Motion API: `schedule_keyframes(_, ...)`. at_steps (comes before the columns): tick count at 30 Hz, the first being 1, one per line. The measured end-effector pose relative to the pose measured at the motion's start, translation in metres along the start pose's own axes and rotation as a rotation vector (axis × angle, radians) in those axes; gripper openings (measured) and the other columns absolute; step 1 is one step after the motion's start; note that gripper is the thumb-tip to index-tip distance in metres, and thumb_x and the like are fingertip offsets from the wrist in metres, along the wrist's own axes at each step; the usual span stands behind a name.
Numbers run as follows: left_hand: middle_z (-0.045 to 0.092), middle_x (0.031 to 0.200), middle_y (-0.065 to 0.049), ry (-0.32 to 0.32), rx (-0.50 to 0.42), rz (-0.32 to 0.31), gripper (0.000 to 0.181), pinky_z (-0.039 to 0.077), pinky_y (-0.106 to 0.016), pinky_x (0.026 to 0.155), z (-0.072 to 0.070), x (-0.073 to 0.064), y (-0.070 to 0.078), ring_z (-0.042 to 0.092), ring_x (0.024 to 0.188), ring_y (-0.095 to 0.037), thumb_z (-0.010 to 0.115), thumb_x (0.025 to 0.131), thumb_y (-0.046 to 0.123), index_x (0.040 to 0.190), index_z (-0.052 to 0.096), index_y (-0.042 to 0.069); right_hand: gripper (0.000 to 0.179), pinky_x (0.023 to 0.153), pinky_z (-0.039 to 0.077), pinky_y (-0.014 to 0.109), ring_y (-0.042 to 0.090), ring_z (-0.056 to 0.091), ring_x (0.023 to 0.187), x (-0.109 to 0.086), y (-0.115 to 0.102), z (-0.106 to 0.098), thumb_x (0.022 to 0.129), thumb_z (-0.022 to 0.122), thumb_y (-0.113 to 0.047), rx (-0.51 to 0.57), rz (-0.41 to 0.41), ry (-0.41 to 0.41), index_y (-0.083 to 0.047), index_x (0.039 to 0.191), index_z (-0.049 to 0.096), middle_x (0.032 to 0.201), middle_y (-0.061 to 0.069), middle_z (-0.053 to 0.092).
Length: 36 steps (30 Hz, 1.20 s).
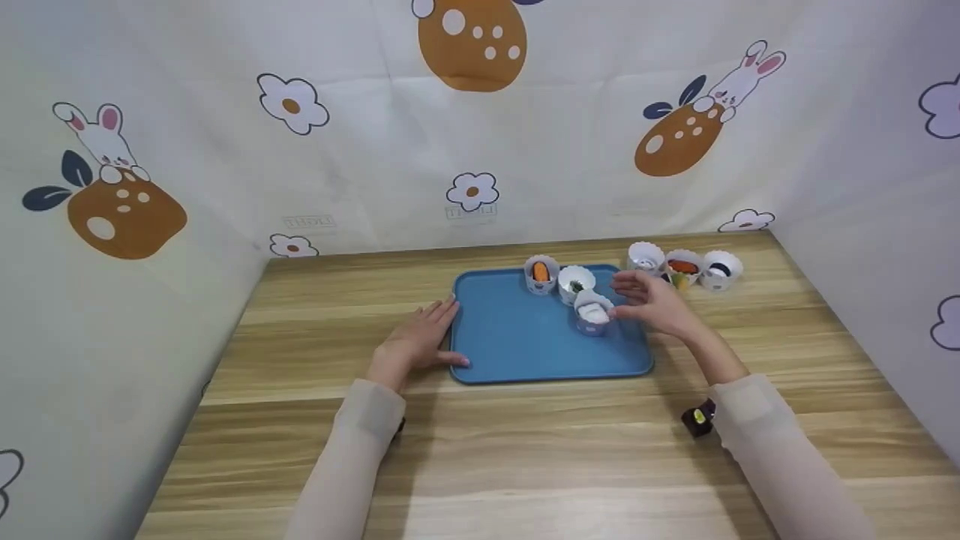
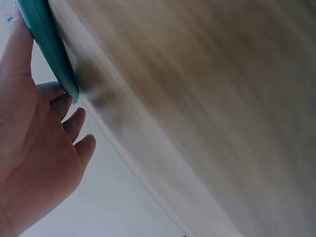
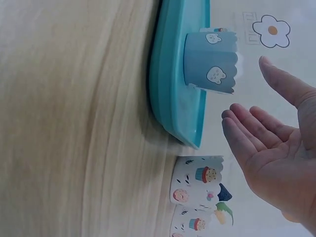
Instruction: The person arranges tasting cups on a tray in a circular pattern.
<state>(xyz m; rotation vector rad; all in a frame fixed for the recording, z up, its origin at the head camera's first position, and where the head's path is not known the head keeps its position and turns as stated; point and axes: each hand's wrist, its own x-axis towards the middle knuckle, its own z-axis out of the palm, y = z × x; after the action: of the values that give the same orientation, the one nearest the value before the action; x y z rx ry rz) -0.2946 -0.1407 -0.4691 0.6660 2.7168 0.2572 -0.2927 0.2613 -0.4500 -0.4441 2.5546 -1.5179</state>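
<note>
A blue tray (image 1: pixel 525 345) lies on the table. My left hand (image 1: pixel 420 337) rests at its left edge, thumb over the rim, fingers along the side. In the left wrist view the tray's edge (image 2: pixel 49 49) hides some fingertips. My right hand (image 1: pixel 656 304) is held with parted fingers beside a light blue paper cup (image 1: pixel 591 328) containing something white. In the right wrist view a gap shows between that hand (image 3: pixel 281 133) and the blue cup (image 3: pixel 210 61). Behind it on the tray stand a paper cup with an orange piece (image 1: pixel 541 288) and a white one with something dark green (image 1: pixel 574 274).
Right of the tray, on the wooden table (image 1: pixel 562 465), stand three more paper cups: one with white contents (image 1: pixel 643 250), one with red contents (image 1: pixel 693 279) and one with a black-and-white piece (image 1: pixel 718 284). A printed cloth (image 1: pixel 375 150) hangs around the table.
</note>
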Motion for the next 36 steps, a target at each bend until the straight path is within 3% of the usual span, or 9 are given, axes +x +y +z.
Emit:
schedule_keyframes(12,0.007,0.169,-0.011,-0.003,0.007,-0.01,0.104,0.012,-0.049,0.128,0.001,0.001,-0.001,0.009,0.157,-0.031,0.067,0.088,0.058,0.16,0.013,0.006,0.061,0.112,0.041,0.051,0.044,0.047,0.137,-0.007,-0.002,-0.019,0.091,0.072,-0.008,-0.028,0.016,0.052,0.012,0.141,0.042,0.146,0.032,0.048)
schedule_keyframes(14,0.007,0.169,-0.011,-0.004,0.005,-0.01,0.104,0.011,-0.049,0.129,0.002,0.001,-0.001,0.009,0.157,-0.031,0.067,0.088,0.058,0.161,0.012,0.007,0.06,0.109,0.046,0.044,0.043,0.049,0.136,-0.008,-0.002,-0.022,0.092,0.071,-0.01,-0.041,0.021,0.067,0.011,0.14,0.043,0.145,0.03,0.05)
schedule_keyframes(17,0.007,0.169,-0.011,0.001,0.0,-0.006,0.104,0.011,-0.048,0.129,0.003,0.001,-0.001,0.009,0.157,-0.031,0.067,0.088,0.058,0.161,0.013,0.007,0.058,0.101,0.052,0.024,0.042,0.052,0.134,-0.01,-0.003,-0.027,0.093,0.071,-0.013,-0.053,0.016,0.094,0.01,0.14,0.045,0.143,0.029,0.053)
schedule_keyframes(21,0.008,0.169,-0.013,0.008,-0.001,0.009,0.103,0.012,-0.049,0.128,0.002,0.001,-0.001,0.01,0.157,-0.032,0.067,0.088,0.057,0.16,0.014,0.005,0.055,0.087,0.05,0.006,0.04,0.056,0.13,-0.012,-0.002,-0.031,0.093,0.07,-0.011,-0.036,-0.011,0.135,0.011,0.138,0.047,0.139,0.031,0.055)
schedule_keyframes(26,0.01,0.169,-0.015,0.015,0.001,0.032,0.102,0.014,-0.051,0.128,0.002,0.0,-0.002,0.012,0.156,-0.035,0.067,0.089,0.056,0.159,0.015,0.003,0.051,0.083,0.051,0.006,0.027,0.065,0.118,-0.014,-0.002,-0.034,0.093,0.069,-0.008,-0.025,-0.042,0.199,0.011,0.136,0.049,0.134,0.032,0.057)
schedule_keyframes(32,0.01,0.169,-0.016,0.016,-0.006,0.031,0.102,0.013,-0.05,0.128,0.001,0.0,-0.002,0.012,0.156,-0.035,0.067,0.089,0.056,0.159,0.015,0.003,0.053,0.083,0.048,0.003,0.017,0.065,0.114,-0.018,0.0,-0.04,0.094,0.07,-0.013,-0.055,-0.034,0.259,0.008,0.137,0.05,0.134,0.029,0.059)
schedule_keyframes(36,0.01,0.169,-0.015,0.015,-0.006,0.032,0.102,0.013,-0.05,0.128,0.001,-0.001,-0.002,0.012,0.156,-0.034,0.067,0.089,0.056,0.159,0.015,0.003,0.054,0.083,0.048,0.002,0.0,0.062,0.106,-0.019,0.005,-0.044,0.094,0.069,-0.014,-0.055,-0.027,0.295,0.009,0.138,0.049,0.134,0.032,0.058)
